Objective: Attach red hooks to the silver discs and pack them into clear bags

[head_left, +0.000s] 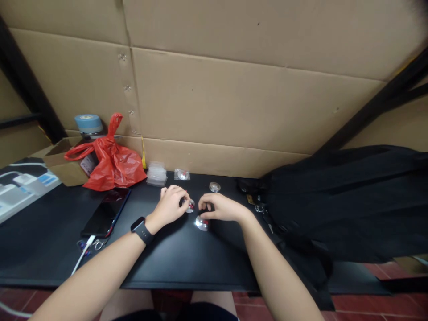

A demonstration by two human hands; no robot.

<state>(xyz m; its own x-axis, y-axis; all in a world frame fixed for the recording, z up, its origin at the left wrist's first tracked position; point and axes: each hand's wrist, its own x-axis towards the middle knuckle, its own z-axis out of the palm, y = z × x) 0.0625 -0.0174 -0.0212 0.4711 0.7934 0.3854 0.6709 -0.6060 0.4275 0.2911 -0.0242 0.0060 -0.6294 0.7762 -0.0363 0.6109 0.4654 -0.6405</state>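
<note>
My left hand (171, 204) has its fingers curled round a small clear disc with a red spot (190, 206) at the middle of the black table (174, 254). My right hand (219, 207) pinches a tiny dark piece just to the right of that disc. Under the right hand's thumb lies another clear round disc (202, 223) on the table. A third clear disc (214, 187) sits farther back. A black watch (142, 230) is on my left wrist.
A red plastic bag (112, 162) and a cardboard box (63, 167) stand at the back left, with a blue tape roll (88, 123) behind. A phone (106, 214) with a white cable lies left. Small clear packets (157, 174) sit by the cardboard wall. Black cloth (344, 200) covers the right.
</note>
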